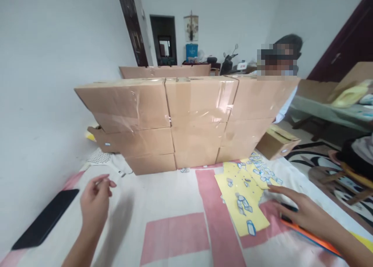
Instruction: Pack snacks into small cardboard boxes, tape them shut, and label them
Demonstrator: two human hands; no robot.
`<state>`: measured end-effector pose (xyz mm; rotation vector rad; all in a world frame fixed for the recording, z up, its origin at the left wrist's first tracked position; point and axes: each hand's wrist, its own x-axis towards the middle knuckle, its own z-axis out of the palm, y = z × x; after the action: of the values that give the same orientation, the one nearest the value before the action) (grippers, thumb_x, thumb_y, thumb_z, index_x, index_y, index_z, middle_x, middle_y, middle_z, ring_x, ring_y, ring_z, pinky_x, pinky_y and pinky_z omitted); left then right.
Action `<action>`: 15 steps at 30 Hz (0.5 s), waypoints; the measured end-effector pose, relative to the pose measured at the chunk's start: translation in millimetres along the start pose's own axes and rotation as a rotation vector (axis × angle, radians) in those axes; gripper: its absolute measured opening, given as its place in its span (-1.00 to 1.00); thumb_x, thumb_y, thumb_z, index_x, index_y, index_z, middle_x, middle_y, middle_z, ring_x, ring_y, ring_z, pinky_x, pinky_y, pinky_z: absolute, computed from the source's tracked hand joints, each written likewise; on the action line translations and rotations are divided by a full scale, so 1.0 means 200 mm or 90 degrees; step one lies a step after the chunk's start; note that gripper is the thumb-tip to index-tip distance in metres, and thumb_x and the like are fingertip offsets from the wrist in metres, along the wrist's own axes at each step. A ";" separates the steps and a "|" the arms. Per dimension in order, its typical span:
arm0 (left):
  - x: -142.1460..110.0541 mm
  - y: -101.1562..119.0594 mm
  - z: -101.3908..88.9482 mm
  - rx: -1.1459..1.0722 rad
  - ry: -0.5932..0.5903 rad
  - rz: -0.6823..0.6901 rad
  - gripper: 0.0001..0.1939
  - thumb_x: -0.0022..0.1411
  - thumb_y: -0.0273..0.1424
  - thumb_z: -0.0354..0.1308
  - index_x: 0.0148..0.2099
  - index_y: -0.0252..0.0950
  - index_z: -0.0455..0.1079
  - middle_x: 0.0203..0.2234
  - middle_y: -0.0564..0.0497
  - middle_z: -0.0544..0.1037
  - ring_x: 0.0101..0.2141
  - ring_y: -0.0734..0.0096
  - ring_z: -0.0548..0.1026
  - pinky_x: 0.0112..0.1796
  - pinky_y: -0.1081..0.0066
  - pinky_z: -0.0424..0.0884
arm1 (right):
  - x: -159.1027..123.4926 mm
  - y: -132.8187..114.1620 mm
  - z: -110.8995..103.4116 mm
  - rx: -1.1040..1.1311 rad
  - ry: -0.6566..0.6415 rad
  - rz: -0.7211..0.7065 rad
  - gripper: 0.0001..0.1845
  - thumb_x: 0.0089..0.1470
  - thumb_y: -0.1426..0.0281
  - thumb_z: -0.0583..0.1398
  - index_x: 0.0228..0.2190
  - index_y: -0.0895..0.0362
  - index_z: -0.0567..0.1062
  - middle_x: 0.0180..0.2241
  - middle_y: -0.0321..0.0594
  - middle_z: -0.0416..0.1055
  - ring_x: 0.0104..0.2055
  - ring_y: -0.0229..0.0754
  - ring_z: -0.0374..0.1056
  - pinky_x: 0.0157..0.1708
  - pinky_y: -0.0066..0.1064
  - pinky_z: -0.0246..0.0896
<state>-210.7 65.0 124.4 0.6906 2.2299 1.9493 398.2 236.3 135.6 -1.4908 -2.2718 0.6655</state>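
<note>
My left hand (94, 202) hovers over the white and pink cloth (171, 205), thumb and forefinger pinched on something thin that I cannot make out. My right hand (303, 212) lies with fingers stretched flat beside yellow sticker sheets (243, 199) that carry several small blue and white labels. Under that hand a dark object and an orange sheet (309, 234) show in part. A wall of taped cardboard boxes (189, 119) stands stacked right behind the sheets.
A black phone (43, 220) lies at the left edge of the cloth. Behind the boxes sits another person (284, 100). An open small box (278, 143) rests at the right of the stack. Chairs and a patterned rug are on the right.
</note>
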 end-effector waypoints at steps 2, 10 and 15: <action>0.09 0.05 0.02 -0.018 0.010 0.038 -0.74 0.11 -0.27 0.22 -0.14 -0.23 0.47 -0.53 0.11 0.49 -0.55 0.45 0.32 -0.51 0.45 0.27 | 0.08 -0.05 -0.01 0.045 -0.002 0.012 -0.45 0.12 -0.15 0.24 -0.09 -0.02 0.65 0.05 -0.04 0.59 0.14 0.27 0.49 0.19 0.10 0.40; -0.09 -0.08 0.16 -0.083 -0.080 0.005 -0.73 0.17 -0.21 0.23 -0.13 -0.23 0.46 -0.52 0.12 0.48 -0.56 0.48 0.33 -0.50 0.46 0.30 | 0.29 -0.01 -0.07 0.202 0.040 0.041 -0.34 0.00 -0.20 0.30 -0.13 0.09 0.61 -0.14 0.08 0.64 -0.08 0.17 0.60 -0.02 -0.17 0.52; -0.10 -0.15 0.11 -0.036 -0.085 0.041 -0.69 0.23 -0.13 0.17 -0.10 -0.23 0.43 -0.51 0.11 0.47 -0.56 0.48 0.33 -0.49 0.46 0.31 | 0.24 0.03 -0.13 0.055 0.098 -0.031 -0.59 0.10 -0.04 0.27 -0.22 -0.03 0.67 -0.15 0.06 0.65 -0.17 0.15 0.62 -0.29 -0.24 0.51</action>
<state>-193.1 74.7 87.4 0.8679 2.0911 1.9251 398.2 287.3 155.6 -1.3927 -2.1299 0.6053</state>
